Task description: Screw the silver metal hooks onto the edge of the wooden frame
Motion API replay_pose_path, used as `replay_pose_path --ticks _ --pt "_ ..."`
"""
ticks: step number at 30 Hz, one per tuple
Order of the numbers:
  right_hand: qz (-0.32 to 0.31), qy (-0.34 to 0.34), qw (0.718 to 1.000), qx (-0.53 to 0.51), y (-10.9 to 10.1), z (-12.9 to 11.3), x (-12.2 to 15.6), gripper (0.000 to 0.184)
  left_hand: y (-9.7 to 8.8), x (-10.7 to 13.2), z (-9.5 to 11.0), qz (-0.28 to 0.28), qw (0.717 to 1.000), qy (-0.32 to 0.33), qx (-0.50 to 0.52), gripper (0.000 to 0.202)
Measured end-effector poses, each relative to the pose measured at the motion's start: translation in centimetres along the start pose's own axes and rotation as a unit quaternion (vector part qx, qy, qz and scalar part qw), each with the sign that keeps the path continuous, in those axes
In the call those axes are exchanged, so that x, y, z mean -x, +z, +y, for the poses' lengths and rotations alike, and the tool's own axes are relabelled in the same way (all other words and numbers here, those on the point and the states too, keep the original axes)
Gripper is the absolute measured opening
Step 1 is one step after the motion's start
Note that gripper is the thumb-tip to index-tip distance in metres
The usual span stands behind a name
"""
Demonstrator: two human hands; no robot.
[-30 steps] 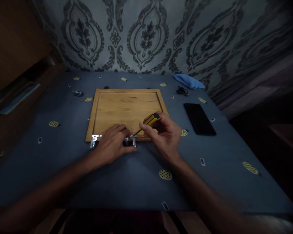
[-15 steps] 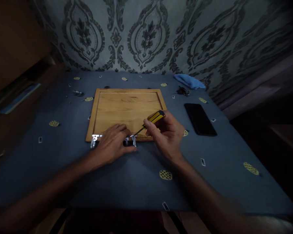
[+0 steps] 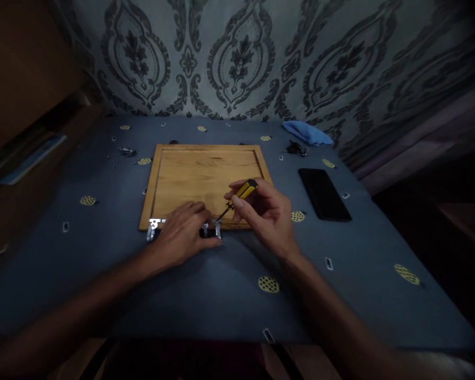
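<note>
A wooden panel [image 3: 206, 174] with a raised frame lies flat on the blue patterned cloth [image 3: 221, 285]. A shiny metal bracket [image 3: 155, 227] runs along its near edge. My left hand [image 3: 182, 235] lies over the bracket, fingers curled down on it and pressing it against the panel. My right hand [image 3: 263, 214] pinches a yellow and black screwdriver [image 3: 239, 195], tilted, with its dark tip down at the bracket's right end [image 3: 217, 228].
A black phone [image 3: 322, 192] lies right of the panel. A folded blue cloth [image 3: 306, 132] and small dark metal parts [image 3: 296, 149] sit at the back right, more small hardware [image 3: 125, 152] at the back left. Patterned wallpaper [image 3: 237, 58] rises behind the table.
My right hand turned the screwdriver handle, swinging it right and then back left, with the tip staying at the bracket. My left hand has not moved.
</note>
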State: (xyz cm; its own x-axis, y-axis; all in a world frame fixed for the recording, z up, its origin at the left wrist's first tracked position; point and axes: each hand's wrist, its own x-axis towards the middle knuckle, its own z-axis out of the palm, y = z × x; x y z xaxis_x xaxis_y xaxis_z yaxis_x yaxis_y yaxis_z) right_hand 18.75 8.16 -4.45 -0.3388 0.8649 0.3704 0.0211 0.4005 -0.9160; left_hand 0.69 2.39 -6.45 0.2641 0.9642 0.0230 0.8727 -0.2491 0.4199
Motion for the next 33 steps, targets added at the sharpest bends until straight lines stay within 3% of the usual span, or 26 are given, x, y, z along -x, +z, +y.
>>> replay_pose_path --ticks 11,19,24,27,33 --pt "0.022 0.018 0.999 -0.038 0.2 0.0 -0.1 0.032 0.0 0.0 0.1 -0.001 1.000 0.001 0.001 0.037" --pt "-0.043 0.018 0.999 -0.013 -0.4 -0.6 -0.2 0.026 0.1 0.0 0.0 0.001 1.000 0.005 0.008 0.038" --pt "0.041 -0.060 0.996 0.048 0.3 0.7 0.5 0.028 0.0 0.0 0.2 -0.007 1.000 -0.002 -0.005 0.038" --pt "0.058 -0.103 0.990 0.074 0.6 1.3 1.0 0.025 -0.2 0.0 0.3 -0.017 1.000 -0.007 -0.010 0.038" --pt "0.074 -0.078 0.990 0.087 0.3 1.1 1.4 0.015 -0.2 -0.1 0.2 -0.014 1.000 -0.004 -0.010 0.038"
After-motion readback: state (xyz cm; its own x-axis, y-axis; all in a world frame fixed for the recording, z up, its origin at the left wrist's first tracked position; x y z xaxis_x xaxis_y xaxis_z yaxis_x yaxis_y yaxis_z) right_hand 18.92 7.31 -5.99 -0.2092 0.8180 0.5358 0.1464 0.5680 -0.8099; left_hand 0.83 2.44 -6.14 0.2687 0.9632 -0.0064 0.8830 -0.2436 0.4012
